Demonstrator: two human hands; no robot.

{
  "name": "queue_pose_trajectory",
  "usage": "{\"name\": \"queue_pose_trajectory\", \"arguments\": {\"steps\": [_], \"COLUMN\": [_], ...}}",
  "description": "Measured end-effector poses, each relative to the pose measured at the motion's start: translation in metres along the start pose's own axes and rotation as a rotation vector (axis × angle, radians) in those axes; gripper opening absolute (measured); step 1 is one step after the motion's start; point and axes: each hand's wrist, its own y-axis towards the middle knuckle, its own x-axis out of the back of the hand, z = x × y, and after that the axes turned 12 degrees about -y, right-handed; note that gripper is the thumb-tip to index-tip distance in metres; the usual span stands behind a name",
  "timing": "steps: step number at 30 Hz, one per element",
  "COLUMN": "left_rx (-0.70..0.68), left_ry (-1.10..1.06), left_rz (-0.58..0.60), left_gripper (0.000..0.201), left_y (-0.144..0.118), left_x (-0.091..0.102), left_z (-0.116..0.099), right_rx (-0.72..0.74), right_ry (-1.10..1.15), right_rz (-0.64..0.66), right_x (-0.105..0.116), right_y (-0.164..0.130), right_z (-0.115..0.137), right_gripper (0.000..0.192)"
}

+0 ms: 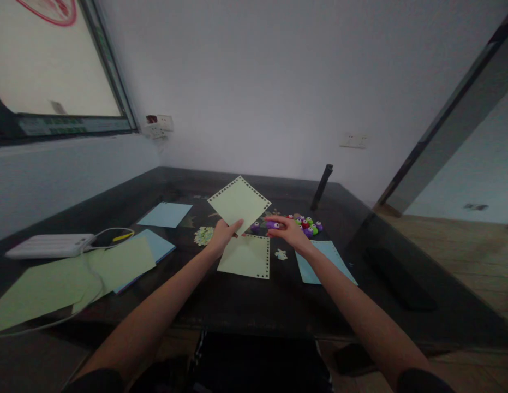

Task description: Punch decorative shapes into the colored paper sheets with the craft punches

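My left hand (224,233) holds a pale green square sheet (239,203) by its lower corner, lifted above the dark table (237,305); small holes run along the sheet's edges. My right hand (290,231) is shut on a small purple punch (272,224) just right of the sheet. A second pale green sheet with punched edges (245,256) lies flat on the table below both hands. A cluster of small coloured punches (308,224) sits just beyond my right hand.
Blue sheets lie at the right (325,262) and back left (165,214). More green and blue paper (94,273) is stacked at the left, beside a white power bank (49,245) with a cable. Paper cut-outs (203,235) lie near my left hand. A dark rod (321,186) stands behind.
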Motion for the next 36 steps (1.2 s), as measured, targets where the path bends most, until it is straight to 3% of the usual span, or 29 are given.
{"name": "queue_pose_trajectory", "arguments": {"steps": [4,8,13,19,28,36], "left_rx": [0.002,-0.035,-0.036,-0.043,-0.043,-0.060], "left_ry": [0.001,0.006,0.046,0.071,0.093,0.124], "left_rz": [0.100,0.085,0.095,0.083,0.112,0.112], "left_gripper": [0.026,0.026,0.026,0.025,0.028,0.031], "left_y": [-0.010,-0.016,-0.022,-0.026,-0.026,-0.024], "left_x": [-0.029,-0.041,-0.038,-0.035,-0.036,-0.034], "left_z": [-0.008,0.000,0.016,0.011,0.011,0.013], "right_rx": [-0.098,-0.140,-0.156,-0.140,-0.305,-0.212], "right_ry": [0.205,0.471,0.573,0.646,0.566,0.769], "right_rz": [-0.025,-0.050,-0.099,-0.202,-0.342,-0.332], "right_x": [0.008,0.006,0.001,-0.001,0.006,0.003], "right_y": [-0.028,-0.036,-0.041,-0.044,-0.041,-0.039], "right_z": [0.003,-0.002,-0.004,-0.009,-0.020,-0.016], "right_gripper": [0.037,0.030,0.030,0.031,0.039,0.028]}}
